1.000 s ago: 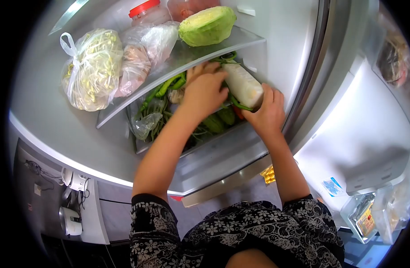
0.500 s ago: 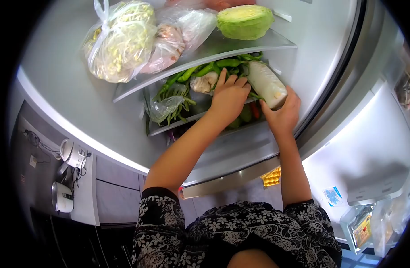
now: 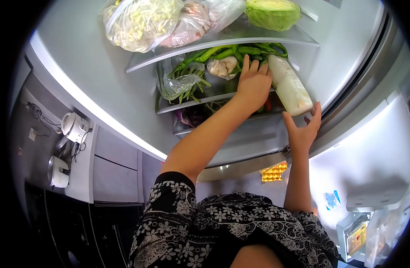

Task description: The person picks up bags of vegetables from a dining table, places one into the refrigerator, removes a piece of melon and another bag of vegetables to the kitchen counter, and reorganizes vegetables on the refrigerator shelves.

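Observation:
A white radish (image 3: pixel 290 87) lies slantwise on the middle fridge shelf, its cut-looking end toward me. Just below that end is my right hand (image 3: pixel 304 129), thumb and fingers apart, holding nothing I can see. My left hand (image 3: pixel 255 85) reaches over the shelf's front with fingers stretched among the long green peppers (image 3: pixel 222 53), beside the radish. Its fingertips touch the peppers and are partly hidden there. Left of that hand sit garlic bulbs (image 3: pixel 222 67) in a clear bag. Farther left, green beans (image 3: pixel 189 89) stick out of another plastic bag.
The upper shelf (image 3: pixel 231 40) holds a bag of bean sprouts (image 3: pixel 142 24), bagged meat (image 3: pixel 189 22) and a half cabbage (image 3: pixel 272 14). Purple and red vegetables lie in the lower compartment. The fridge door (image 3: pixel 370 165) stands open at right; a yellow egg tray (image 3: pixel 273 172) is below.
My right hand has come away from the radish's near end and its fingers have spread. My left hand stays at the peppers. The view has shifted, moving the shelves up and right.

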`<state>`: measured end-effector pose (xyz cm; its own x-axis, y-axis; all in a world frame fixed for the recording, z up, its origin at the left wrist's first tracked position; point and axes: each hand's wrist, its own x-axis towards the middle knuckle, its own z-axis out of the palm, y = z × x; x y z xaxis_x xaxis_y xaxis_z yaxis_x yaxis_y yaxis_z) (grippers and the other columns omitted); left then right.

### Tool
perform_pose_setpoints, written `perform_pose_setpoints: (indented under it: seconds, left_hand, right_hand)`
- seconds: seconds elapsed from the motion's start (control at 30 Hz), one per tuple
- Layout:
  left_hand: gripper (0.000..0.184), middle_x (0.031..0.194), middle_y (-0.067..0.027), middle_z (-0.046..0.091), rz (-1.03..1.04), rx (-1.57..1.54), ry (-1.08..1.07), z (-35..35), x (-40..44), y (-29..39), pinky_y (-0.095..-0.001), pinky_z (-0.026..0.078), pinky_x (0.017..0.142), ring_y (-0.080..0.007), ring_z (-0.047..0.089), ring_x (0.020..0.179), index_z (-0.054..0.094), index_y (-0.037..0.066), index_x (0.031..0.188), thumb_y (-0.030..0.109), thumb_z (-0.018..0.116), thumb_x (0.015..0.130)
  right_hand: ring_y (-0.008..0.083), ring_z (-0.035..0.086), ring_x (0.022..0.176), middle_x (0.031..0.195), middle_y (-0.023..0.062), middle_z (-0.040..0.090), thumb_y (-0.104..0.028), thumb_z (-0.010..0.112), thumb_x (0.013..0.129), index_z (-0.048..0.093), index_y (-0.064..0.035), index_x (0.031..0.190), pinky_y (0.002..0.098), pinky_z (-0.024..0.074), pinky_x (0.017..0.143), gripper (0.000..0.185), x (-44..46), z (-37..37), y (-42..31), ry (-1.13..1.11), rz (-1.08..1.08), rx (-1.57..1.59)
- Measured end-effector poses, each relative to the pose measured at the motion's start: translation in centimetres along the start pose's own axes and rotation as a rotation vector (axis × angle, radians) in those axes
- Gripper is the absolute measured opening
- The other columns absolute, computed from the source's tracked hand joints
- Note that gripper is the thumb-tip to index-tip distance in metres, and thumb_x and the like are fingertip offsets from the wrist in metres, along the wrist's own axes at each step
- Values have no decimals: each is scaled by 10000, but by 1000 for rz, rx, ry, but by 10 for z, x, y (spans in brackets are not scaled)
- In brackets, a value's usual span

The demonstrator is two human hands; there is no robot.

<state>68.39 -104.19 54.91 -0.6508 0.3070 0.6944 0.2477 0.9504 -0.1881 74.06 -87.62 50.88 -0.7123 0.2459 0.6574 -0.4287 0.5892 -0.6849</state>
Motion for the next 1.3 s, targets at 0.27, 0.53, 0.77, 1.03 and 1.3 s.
perform_pose_setpoints:
  seconds: [0.27, 0.53, 0.77, 1.03, 1.3]
  left_hand:
    - [305, 1120, -120, 513, -62, -170, 99, -10, -32, 27, -557, 229, 981, -341, 393, 1140, 596, 71, 963, 137, 631, 668]
    - [221, 1096, -86, 531, -16, -166, 70, -8, -36, 12, -531, 273, 951, -276, 415, 1140, 591, 118, 910, 126, 592, 689]
    - [152, 1040, -1, 585, 45, -112, 71, -6, -24, -5, -444, 295, 896, -223, 441, 1118, 647, 157, 834, 132, 573, 704]
    - [109, 998, 5, 602, 86, -70, 33, 8, -2, -10, -421, 307, 878, -221, 460, 1077, 665, 150, 784, 156, 598, 698]
    - [158, 975, -2, 609, 115, -12, -48, 16, 10, 0, -410, 321, 844, -216, 469, 1056, 649, 131, 843, 163, 628, 690]
  right_hand:
    - [396, 483, 1047, 1262, 229, 383, -535, 422, 844, 227, 27, 1311, 442, 436, 853, 756, 9, -7, 26, -394, 853, 1343]
    - [433, 456, 1084, 1249, 243, 401, -490, 358, 878, 316, 25, 1271, 477, 453, 821, 649, 38, 11, 21, -590, 952, 1676]
    - [470, 495, 1007, 1219, 253, 430, -362, 287, 901, 323, 13, 1274, 495, 480, 754, 530, 44, 4, 18, -631, 998, 1627]
    - [467, 513, 967, 1207, 234, 445, -349, 306, 884, 368, -5, 1261, 451, 505, 617, 514, 9, -66, 0, -510, 975, 1689]
    - [482, 504, 962, 1173, 270, 451, -317, 316, 878, 340, 57, 1260, 480, 515, 622, 535, -18, -72, 20, -523, 925, 1807]
